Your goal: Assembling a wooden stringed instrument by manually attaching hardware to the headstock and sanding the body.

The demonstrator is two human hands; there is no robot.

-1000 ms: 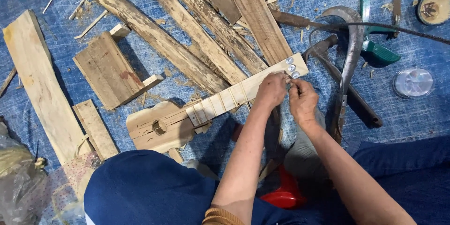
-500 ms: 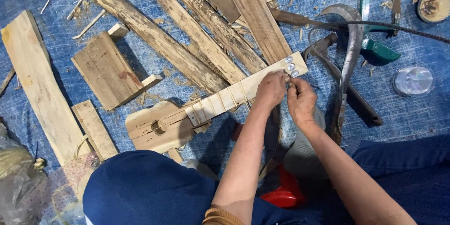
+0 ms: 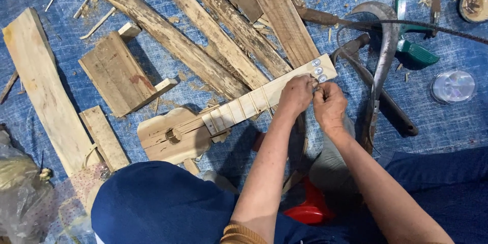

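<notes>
A small unfinished wooden guitar [image 3: 223, 118] lies across my lap, body at the left with a round sound hole, fretted neck running up to the right. Its headstock [image 3: 320, 69] carries three shiny round tuning pegs. My left hand [image 3: 296, 95] pinches at the lower edge of the headstock, fingers closed on something small there. My right hand [image 3: 329, 104] sits right beside it, fingertips meeting the left hand's at the same spot. What they pinch is too small to make out.
Rough wooden planks [image 3: 203, 30] and offcuts [image 3: 119, 73] lie on a blue tarp [image 3: 447, 127]. A curved sickle blade [image 3: 384, 51], a hammer [image 3: 376, 91], a green-handled saw [image 3: 406, 20] and a clear round lid [image 3: 453, 86] are at the right. A red stool [image 3: 310, 211] is beneath me.
Both hands stay at the headstock with only slight finger movement. The guitar has not moved.
</notes>
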